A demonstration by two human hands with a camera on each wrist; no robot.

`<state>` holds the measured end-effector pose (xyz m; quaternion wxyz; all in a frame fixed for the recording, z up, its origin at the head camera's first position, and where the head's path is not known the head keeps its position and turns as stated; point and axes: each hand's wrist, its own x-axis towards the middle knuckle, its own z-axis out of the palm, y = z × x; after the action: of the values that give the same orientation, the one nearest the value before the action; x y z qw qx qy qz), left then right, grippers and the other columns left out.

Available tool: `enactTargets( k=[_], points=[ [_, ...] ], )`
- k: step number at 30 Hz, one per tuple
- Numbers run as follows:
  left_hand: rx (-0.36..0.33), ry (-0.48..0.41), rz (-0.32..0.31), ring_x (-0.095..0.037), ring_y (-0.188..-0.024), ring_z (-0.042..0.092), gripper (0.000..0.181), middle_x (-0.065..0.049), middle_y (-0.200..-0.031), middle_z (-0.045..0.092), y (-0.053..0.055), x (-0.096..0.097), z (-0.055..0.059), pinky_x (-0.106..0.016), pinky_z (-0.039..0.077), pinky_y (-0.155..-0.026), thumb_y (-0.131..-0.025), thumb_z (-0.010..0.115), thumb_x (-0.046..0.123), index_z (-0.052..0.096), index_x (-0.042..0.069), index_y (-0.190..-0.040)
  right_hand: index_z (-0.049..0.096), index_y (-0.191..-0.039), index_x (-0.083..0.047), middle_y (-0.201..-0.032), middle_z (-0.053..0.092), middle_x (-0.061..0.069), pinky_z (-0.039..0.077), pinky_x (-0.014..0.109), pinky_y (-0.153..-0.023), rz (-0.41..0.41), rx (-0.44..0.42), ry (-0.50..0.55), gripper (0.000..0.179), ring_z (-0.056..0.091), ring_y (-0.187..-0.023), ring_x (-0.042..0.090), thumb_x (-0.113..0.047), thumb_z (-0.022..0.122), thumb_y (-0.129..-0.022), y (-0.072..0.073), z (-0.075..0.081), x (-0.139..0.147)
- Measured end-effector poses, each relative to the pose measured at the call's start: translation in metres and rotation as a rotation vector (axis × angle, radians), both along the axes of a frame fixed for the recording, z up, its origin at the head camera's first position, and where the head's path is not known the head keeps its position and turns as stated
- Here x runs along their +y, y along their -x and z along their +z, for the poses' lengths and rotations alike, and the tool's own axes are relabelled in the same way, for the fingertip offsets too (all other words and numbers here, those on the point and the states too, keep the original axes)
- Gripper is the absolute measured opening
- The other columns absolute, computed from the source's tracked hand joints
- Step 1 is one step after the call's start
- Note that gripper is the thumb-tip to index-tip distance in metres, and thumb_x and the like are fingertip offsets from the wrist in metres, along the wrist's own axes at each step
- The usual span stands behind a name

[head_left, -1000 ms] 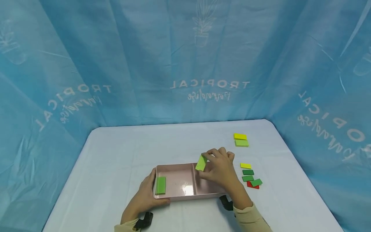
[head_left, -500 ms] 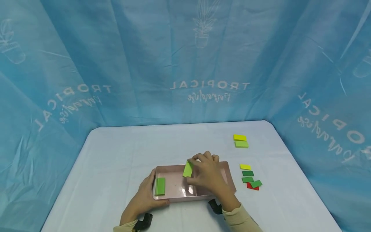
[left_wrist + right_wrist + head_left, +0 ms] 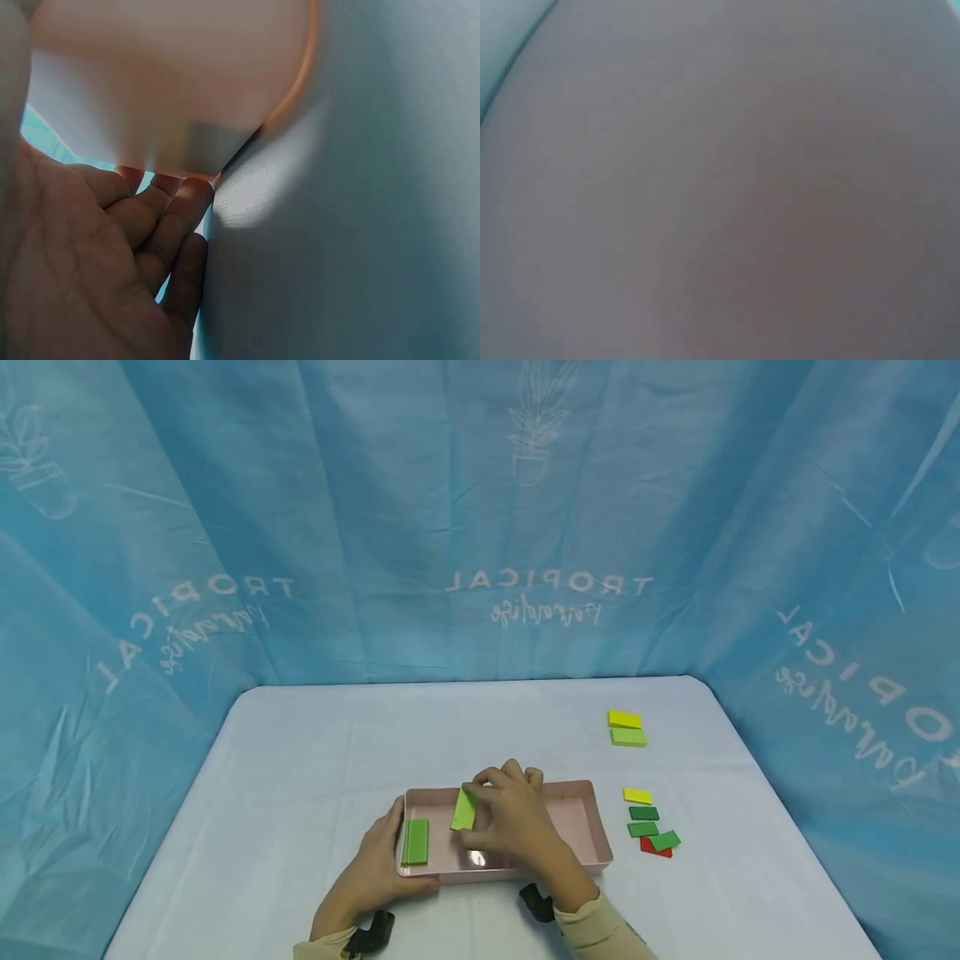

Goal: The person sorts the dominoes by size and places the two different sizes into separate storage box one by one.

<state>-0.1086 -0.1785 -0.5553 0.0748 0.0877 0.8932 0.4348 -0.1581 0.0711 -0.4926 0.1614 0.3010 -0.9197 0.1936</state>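
Observation:
A shallow pink divided tray (image 3: 576,820) lies near the front of the table. My left hand (image 3: 375,858) holds its left end, thumb along the front wall and fingers along the left side. In the left wrist view, the fingertips touch the edge of the tray (image 3: 172,97). My right hand (image 3: 513,822) pinches a light green domino-like block (image 3: 463,811) between thumb and fingers, tilted over the tray's left compartment. Green blocks (image 3: 417,842) stand side by side against that compartment's left wall. The right hand hides the divider. Only a blurred pinkish-grey surface fills the right wrist view.
Right of the tray lie a yellow block (image 3: 637,796), dark green block (image 3: 643,813), green block (image 3: 642,830), and another green block (image 3: 665,841) overlapping a red one (image 3: 656,849). Farther back are a yellow block (image 3: 624,719) and light green block (image 3: 628,737). Blue curtains (image 3: 360,527) surround the table.
My right hand has carried the light green block leftward and lower, from above the divider to over the left compartment. The left hand stays on the tray, which has hardly moved.

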Motion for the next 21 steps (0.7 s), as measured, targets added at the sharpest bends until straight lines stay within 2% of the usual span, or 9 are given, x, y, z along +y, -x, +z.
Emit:
enactTargets(
  k=[6, 11, 15, 21],
  points=[
    [-0.012, -0.006, -0.002, -0.043, -0.145, 0.031, 0.144, -0.023, -0.160, 0.031, -0.001, -0.001, 0.002, -0.064, 0.030, -0.113, -0.060, 0.092, 0.060, 0.007, 0.000, -0.161, 0.078, -0.114, -0.025, -0.107, 0.067, -0.012, 0.030, 0.041, -0.080, 0.034, 0.016, -0.037, 0.058, 0.044, -0.090, 0.011, -0.052, 0.086, -0.063, -0.002, -0.002, -0.009],
    [-0.004, -0.004, -0.002, -0.044, -0.144, 0.032, 0.144, -0.024, -0.159, 0.031, 0.000, -0.001, 0.003, -0.064, 0.031, -0.112, -0.060, 0.092, 0.058, 0.007, -0.001, -0.160, 0.077, -0.118, -0.022, -0.108, 0.068, -0.009, 0.029, 0.039, -0.079, 0.082, -0.033, -0.036, 0.061, 0.045, -0.089, 0.011, -0.052, 0.087, -0.066, -0.004, -0.005, -0.015],
    [0.008, 0.010, -0.006, -0.043, -0.145, 0.031, 0.144, -0.023, -0.161, 0.028, 0.002, -0.001, 0.003, -0.064, 0.030, -0.114, -0.061, 0.091, 0.060, 0.007, -0.001, -0.160, 0.077, -0.118, -0.022, -0.109, 0.069, -0.009, 0.030, 0.039, -0.081, 0.087, -0.042, -0.059, 0.064, 0.046, -0.091, 0.011, -0.055, 0.087, -0.064, -0.005, -0.008, -0.018],
    [-0.041, 0.007, 0.002, -0.046, -0.148, 0.025, 0.143, -0.024, -0.162, 0.025, 0.000, -0.002, 0.003, -0.066, 0.028, -0.114, -0.062, 0.091, 0.060, 0.006, 0.000, -0.161, 0.075, -0.122, -0.024, -0.113, 0.069, -0.009, 0.031, 0.037, -0.083, 0.125, -0.072, -0.116, 0.069, 0.047, -0.093, 0.010, -0.058, 0.086, -0.064, -0.004, -0.012, -0.024]
  ],
)
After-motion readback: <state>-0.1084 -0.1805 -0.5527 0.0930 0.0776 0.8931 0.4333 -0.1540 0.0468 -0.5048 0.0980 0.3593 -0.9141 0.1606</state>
